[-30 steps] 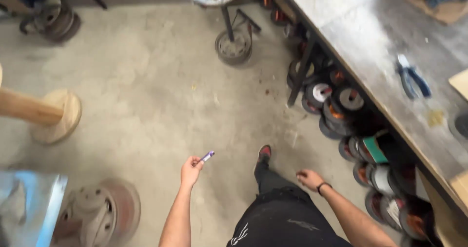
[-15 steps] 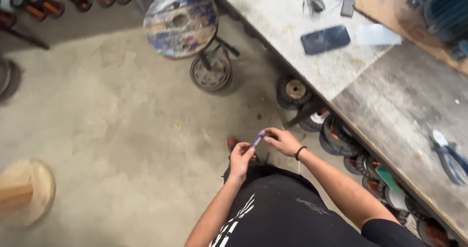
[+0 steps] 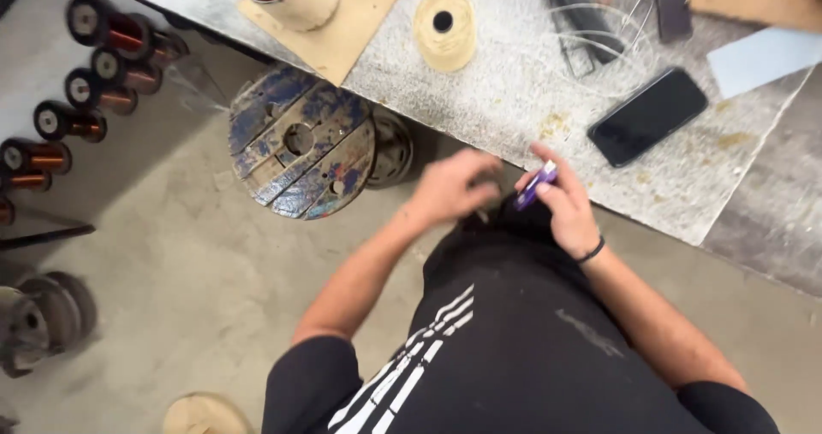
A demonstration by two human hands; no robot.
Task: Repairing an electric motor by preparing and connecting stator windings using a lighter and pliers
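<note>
Head view looks straight down on the person, and nearest to the camera, at the lower middle of the frame, are the black clothes with white stripes. Just above them, at the centre, the two hands meet close together. The right hand [image 3: 565, 207] is closed around a small purple tool [image 3: 535, 185], which sticks out between thumb and fingers and points to the upper right. The left hand [image 3: 452, 187] is blurred; its fingers are curled near the tool, but I cannot tell if it grips something or only touches it.

My judgement is that the person is preparing the small tool with both hands at the edge of the bench [image 3: 514, 100], and the work itself is not yet begun. The next move probably needs a firm hold by the right hand while the left one adjusts the tip with care.

Farther, on the bench, a black phone [image 3: 647, 115] lies at the upper right, and a pale spool of thread [image 3: 444, 30] stands at the top centre. A blue painted wooden reel [image 3: 301, 143] leans under the bench, and copper wire bobbins [image 3: 94, 74] lie at the upper left on the floor.
</note>
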